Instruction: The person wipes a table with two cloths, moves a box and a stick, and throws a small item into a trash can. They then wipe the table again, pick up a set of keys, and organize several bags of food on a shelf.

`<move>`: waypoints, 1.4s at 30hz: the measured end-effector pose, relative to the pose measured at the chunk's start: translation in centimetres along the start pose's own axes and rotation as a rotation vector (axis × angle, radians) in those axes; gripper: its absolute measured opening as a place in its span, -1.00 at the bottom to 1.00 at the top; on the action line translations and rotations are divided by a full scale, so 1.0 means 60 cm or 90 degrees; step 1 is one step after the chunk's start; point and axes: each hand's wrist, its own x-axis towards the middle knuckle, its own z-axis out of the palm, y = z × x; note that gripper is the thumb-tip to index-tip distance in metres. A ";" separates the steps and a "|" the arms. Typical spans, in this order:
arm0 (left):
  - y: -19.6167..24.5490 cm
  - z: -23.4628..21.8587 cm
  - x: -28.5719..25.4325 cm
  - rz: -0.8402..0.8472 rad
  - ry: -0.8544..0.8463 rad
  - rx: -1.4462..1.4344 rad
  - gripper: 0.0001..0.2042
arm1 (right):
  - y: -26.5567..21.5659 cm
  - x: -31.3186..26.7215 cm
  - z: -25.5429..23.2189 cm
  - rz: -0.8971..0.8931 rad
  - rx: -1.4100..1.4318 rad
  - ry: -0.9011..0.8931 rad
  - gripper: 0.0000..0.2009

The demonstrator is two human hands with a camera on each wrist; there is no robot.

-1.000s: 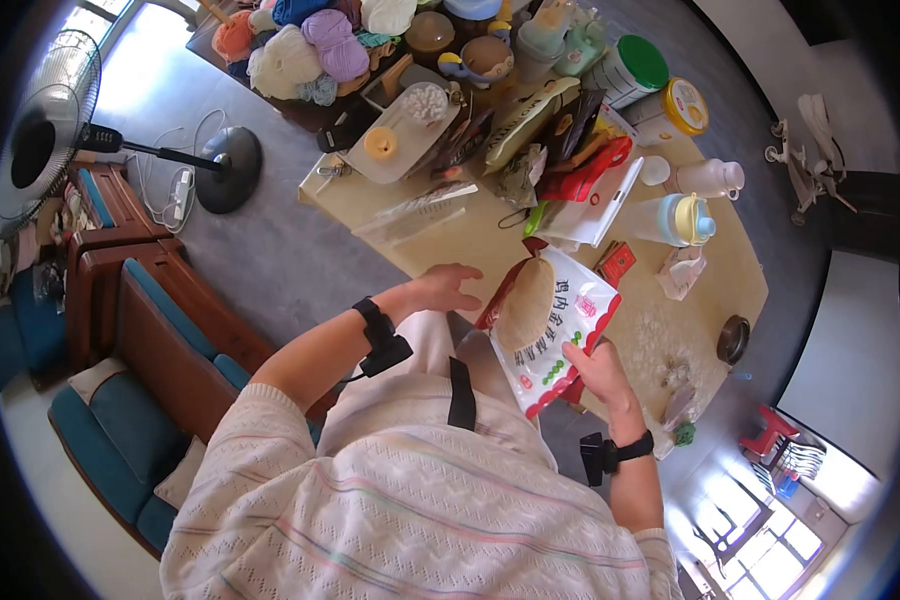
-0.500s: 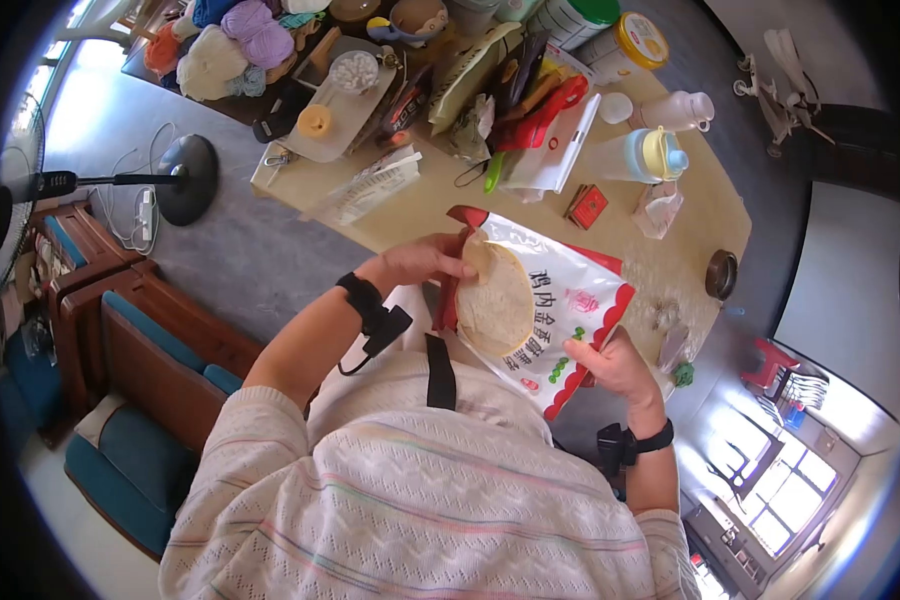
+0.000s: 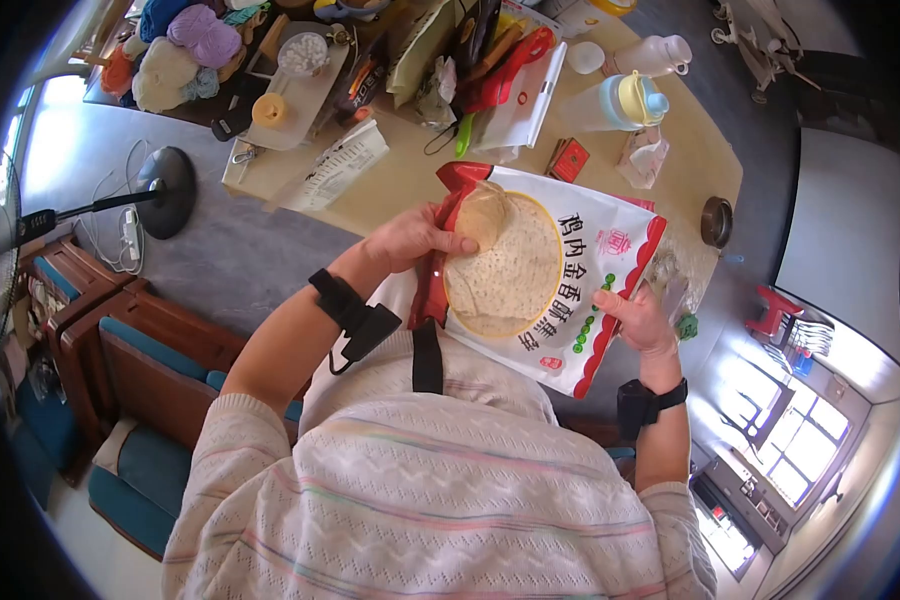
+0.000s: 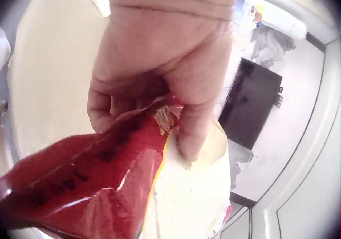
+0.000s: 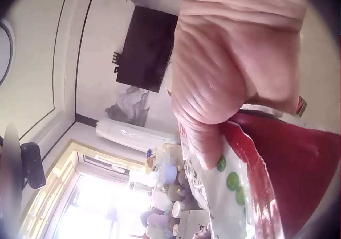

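Both of my hands hold up a white and red snack packet [image 3: 580, 235] with Chinese lettering and a round, speckled pancake shape on its front. At its left edge, my left hand [image 3: 410, 238] grips the red end, the thumb lying over a folded tan part of the round shape. In the left wrist view, the red side of the packet [image 4: 101, 180] bulges below the fingers. My right hand [image 3: 642, 318] pinches the right edge near the scalloped red border, thumb on the front. The right wrist view shows that thumb beside green dots printed on the packet [image 5: 234, 183].
Behind the packet stands a cluttered table [image 3: 450, 160] with a blue bottle with a yellow collar [image 3: 610, 103], a small red box [image 3: 568, 160], a tray [image 3: 305, 110] and several bags. Yarn balls [image 3: 175, 65] lie at the back left. A fan base [image 3: 168, 195] stands on the floor.
My left hand has come from beside the packet to grip its left end. The packet has risen closer to the head camera, with the right hand still holding its right edge.
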 end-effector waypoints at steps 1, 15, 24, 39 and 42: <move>0.004 0.007 -0.005 0.012 0.012 -0.011 -0.58 | 0.002 -0.003 -0.001 -0.005 -0.009 0.004 -0.63; 0.019 0.043 -0.024 0.024 0.049 -0.027 -0.58 | 0.006 -0.004 0.002 -0.020 0.043 0.014 -0.67; 0.025 0.055 -0.023 0.040 0.094 0.050 -0.58 | 0.019 0.000 -0.004 0.019 0.042 0.004 -0.63; 0.010 0.043 -0.011 0.005 0.062 -0.001 -0.55 | 0.001 0.004 0.008 -0.009 -0.015 0.006 -0.73; 0.002 0.036 -0.007 0.010 0.051 0.002 -0.50 | 0.004 0.007 0.012 -0.012 0.026 -0.006 -0.72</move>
